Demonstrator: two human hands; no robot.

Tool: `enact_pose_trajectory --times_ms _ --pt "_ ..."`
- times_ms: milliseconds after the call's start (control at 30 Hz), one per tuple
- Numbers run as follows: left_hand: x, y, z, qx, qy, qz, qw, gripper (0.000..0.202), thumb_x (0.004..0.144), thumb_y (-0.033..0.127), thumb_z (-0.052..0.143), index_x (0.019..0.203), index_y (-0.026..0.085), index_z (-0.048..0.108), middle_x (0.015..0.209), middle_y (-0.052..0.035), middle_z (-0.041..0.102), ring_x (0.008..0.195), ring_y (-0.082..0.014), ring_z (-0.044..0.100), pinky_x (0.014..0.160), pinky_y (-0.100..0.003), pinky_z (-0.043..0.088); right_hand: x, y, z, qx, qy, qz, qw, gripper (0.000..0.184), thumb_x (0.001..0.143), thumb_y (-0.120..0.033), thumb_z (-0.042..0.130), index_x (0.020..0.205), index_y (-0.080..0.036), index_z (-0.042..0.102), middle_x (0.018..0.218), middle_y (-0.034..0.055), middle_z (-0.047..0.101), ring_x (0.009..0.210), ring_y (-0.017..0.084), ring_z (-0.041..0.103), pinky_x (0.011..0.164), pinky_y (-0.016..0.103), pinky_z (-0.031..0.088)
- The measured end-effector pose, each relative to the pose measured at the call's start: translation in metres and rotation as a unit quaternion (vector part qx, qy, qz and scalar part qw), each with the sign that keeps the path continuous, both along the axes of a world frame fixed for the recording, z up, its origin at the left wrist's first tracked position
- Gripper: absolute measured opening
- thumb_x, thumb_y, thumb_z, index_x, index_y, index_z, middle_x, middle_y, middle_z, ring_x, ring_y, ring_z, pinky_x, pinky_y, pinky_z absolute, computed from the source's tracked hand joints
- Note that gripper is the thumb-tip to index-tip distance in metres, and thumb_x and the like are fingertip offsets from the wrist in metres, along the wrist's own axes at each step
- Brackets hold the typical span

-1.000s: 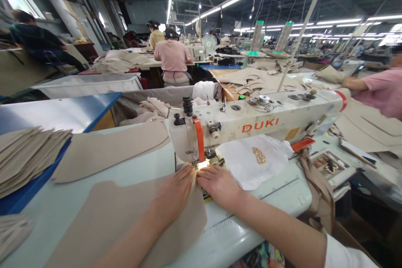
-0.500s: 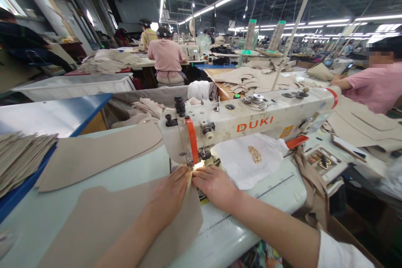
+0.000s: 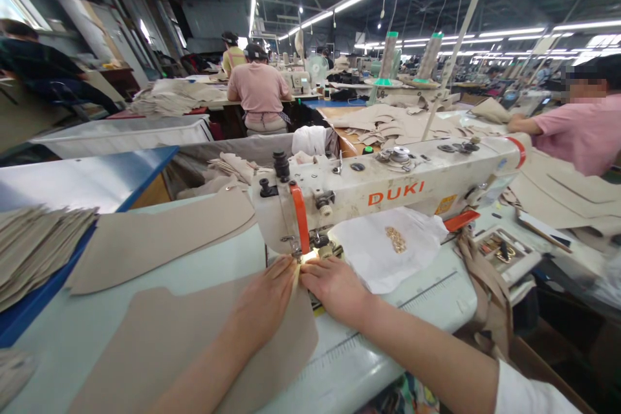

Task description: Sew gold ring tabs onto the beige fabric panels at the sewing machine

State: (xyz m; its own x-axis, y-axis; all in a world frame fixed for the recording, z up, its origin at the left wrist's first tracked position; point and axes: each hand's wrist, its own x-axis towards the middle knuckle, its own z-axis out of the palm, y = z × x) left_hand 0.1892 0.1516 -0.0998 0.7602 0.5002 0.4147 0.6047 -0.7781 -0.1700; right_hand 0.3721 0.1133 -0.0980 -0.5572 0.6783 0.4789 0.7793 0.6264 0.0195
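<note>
A large beige fabric piece lies on the pale sewing table, its right edge under the needle of a white DUKI sewing machine. My left hand rests flat on the fabric, fingers stretched toward the needle. My right hand lies beside it, fingers pressed down on the fabric's edge just in front of the presser foot. Both hands' fingertips almost meet at the lit needle area.
Another beige piece lies behind the first. A stack of cut pieces sits at the left on a blue board. White cloth with small gold parts lies under the machine arm. A person in pink works at the right; others sit farther back.
Both hands stay at the needle pressing the fabric, barely shifted. The view has swayed slightly to the right and back.
</note>
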Motion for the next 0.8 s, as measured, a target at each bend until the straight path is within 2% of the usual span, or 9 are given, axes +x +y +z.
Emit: enact_pose_trajectory --times_ms 233,400,533,633,800 --pt "0.0 0.003 -0.004 -0.019 0.0 -0.004 1.0 0.042 0.092 0.013 0.027 0.113 0.008 0.063 0.117 -0.0136 0.066 0.115 -0.023 0.056 0.101 -0.038 0.047 0.0 -0.002 0.003 -0.015 -0.001 -0.002 1.0 0.006 0.088 -0.02 0.06 0.089 -0.014 0.06 0.1 0.0032 0.067 0.095 0.018 0.057 0.078 0.031 0.041" --pt "0.003 0.002 -0.002 -0.029 -0.022 0.012 0.999 0.039 0.093 0.015 0.03 0.114 0.006 0.062 0.116 -0.0159 0.065 0.114 -0.0226 0.058 0.099 -0.037 0.049 0.001 -0.002 0.006 -0.016 -0.007 -0.003 1.0 0.008 0.088 -0.019 0.058 0.092 -0.014 0.061 0.099 0.0049 0.067 0.093 0.019 0.057 0.078 0.032 0.044" --pt "-0.008 -0.02 -0.004 -0.006 -0.016 0.022 1.0 0.039 0.093 0.014 0.03 0.114 0.007 0.062 0.12 -0.014 0.064 0.114 -0.0219 0.058 0.096 -0.036 0.052 -0.005 -0.016 0.004 0.001 -0.013 0.04 0.999 0.007 0.086 -0.018 0.06 0.082 -0.014 0.062 0.088 0.0033 0.067 0.086 0.018 0.059 0.084 0.031 0.046" --pt "-0.021 -0.046 -0.006 -0.004 -0.022 0.025 0.999 0.037 0.091 0.011 0.033 0.114 0.009 0.062 0.121 -0.0119 0.064 0.115 -0.0208 0.058 0.097 -0.034 0.051 -0.013 -0.032 -0.003 0.025 0.007 0.076 0.997 0.003 0.086 -0.015 0.06 0.084 -0.013 0.061 0.092 0.0041 0.067 0.089 0.018 0.059 0.089 0.031 0.046" --pt "-0.031 -0.073 -0.001 -0.054 -0.045 0.041 0.997 0.038 0.089 0.011 0.039 0.122 0.012 0.057 0.127 -0.0107 0.06 0.119 -0.0185 0.055 0.101 -0.034 0.048 -0.024 -0.043 -0.011 0.04 0.063 0.058 0.996 0.006 0.084 -0.013 0.061 0.09 -0.013 0.061 0.101 0.0077 0.067 0.093 0.02 0.061 0.089 0.035 0.049"
